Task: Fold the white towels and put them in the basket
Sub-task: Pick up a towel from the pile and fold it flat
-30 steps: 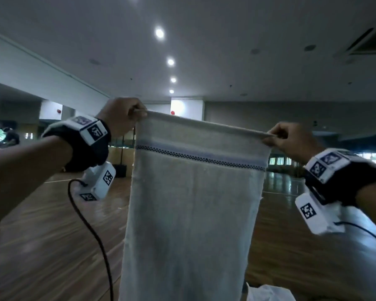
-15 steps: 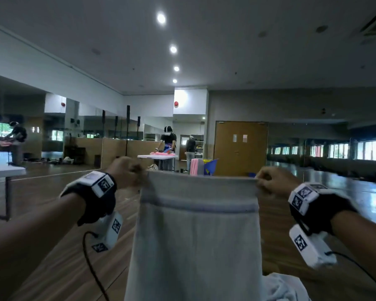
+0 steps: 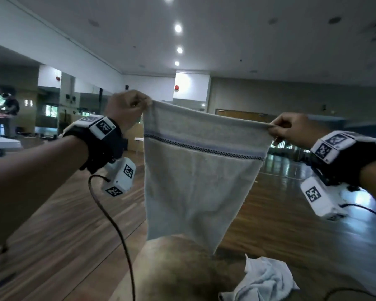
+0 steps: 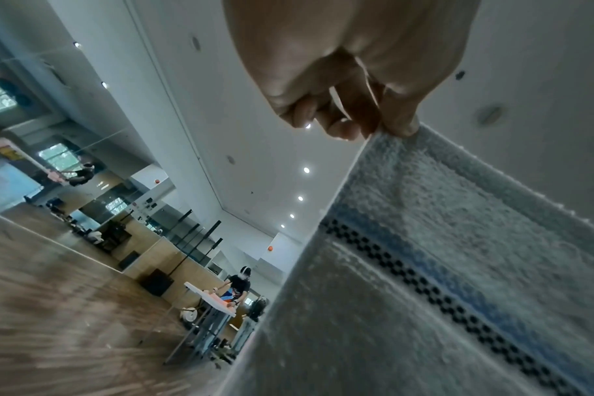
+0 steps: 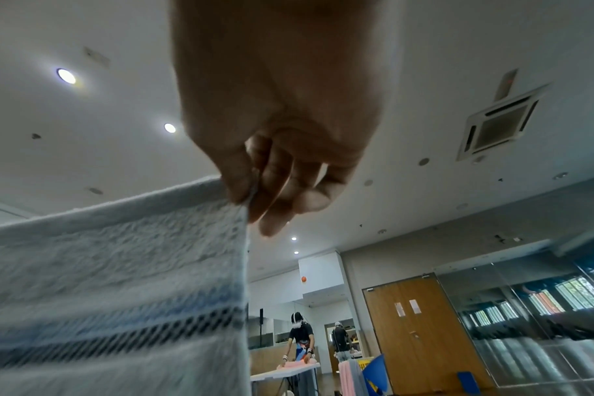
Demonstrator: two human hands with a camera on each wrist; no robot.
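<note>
1. Head view: left hand [image 3: 126, 107] and right hand [image 3: 291, 129] are held apart, each pinching a top corner of the white towel [image 3: 195, 177] — it hangs open in the air, unfolded.
2. Folding looks barely begun; a crumpled towel [image 3: 267, 279] lies below, unfolded.
3. No basket shows — placement remains.

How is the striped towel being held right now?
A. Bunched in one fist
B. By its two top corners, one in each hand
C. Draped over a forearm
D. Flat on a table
B: the left hand and right hand each pinch a top corner, and the towel hangs between them.
</note>
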